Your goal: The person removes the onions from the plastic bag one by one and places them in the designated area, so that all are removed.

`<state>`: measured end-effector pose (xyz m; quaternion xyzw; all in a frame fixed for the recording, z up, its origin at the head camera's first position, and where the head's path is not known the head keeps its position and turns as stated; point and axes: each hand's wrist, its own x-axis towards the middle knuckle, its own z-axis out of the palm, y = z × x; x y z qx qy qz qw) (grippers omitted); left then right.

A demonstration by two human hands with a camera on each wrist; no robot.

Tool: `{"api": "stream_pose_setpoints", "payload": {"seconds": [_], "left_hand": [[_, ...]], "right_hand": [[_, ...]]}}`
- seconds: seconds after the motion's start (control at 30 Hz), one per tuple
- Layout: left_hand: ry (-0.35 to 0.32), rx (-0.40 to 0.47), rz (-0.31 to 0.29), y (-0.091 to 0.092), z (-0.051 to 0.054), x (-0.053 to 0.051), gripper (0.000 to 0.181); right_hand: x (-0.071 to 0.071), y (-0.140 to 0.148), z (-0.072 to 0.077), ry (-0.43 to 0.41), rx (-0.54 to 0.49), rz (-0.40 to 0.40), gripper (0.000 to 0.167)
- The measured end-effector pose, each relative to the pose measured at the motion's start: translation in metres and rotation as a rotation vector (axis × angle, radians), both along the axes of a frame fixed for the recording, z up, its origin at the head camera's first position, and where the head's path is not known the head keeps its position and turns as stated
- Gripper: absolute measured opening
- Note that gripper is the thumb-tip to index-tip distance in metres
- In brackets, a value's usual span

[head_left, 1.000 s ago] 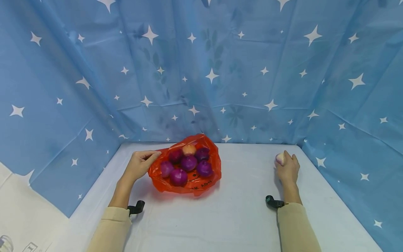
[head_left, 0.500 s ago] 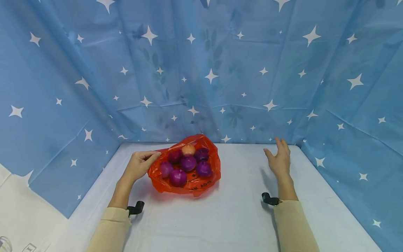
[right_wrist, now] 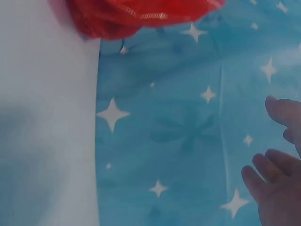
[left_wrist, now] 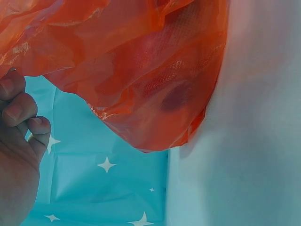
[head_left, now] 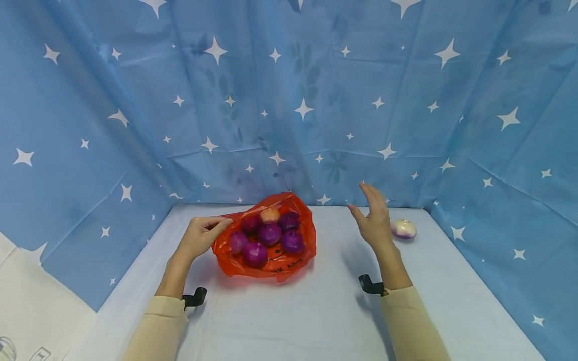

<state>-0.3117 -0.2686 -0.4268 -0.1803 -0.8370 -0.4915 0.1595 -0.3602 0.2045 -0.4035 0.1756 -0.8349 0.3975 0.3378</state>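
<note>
While the left hand (head_left: 203, 236) is pinching the rim of a thin red plastic bag (head_left: 253, 271), the right hand (head_left: 376, 223) is hovering empty, thumb and fingers apart. Round purple onions (head_left: 270, 233) are lying inside, and a white-and-purple bulb (head_left: 404, 228) is resting on the white table (head_left: 289, 321).

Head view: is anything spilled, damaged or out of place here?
No spill or damage shows. The one oddity is the white-and-purple bulb, alone on the table beyond the right hand, while the purple onions sit together in the red bag that the left hand pinches.
</note>
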Motion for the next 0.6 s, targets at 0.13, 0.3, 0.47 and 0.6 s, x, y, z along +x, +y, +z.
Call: {"api": "stream_pose_setpoints", "payload": {"seconds": [0.13, 0.3, 0.47, 0.6], "left_hand": [[-0.004, -0.005, 0.0, 0.003, 0.005, 0.004, 0.02], [0.002, 0.002, -0.009, 0.011, 0.021, 0.017, 0.019], [0.002, -0.005, -0.011, 0.014, 0.026, 0.023, 0.019], [-0.006, -0.005, -0.003, 0.013, 0.025, 0.022, 0.02]], "right_hand": [[0.009, -0.019, 0.007, 0.025, 0.042, 0.051, 0.065], [0.017, -0.035, 0.011, 0.054, 0.078, 0.112, 0.065], [0.021, -0.046, 0.009, 0.042, 0.107, 0.138, 0.068], [0.024, -0.056, 0.007, 0.024, 0.139, 0.18, 0.069]]}}
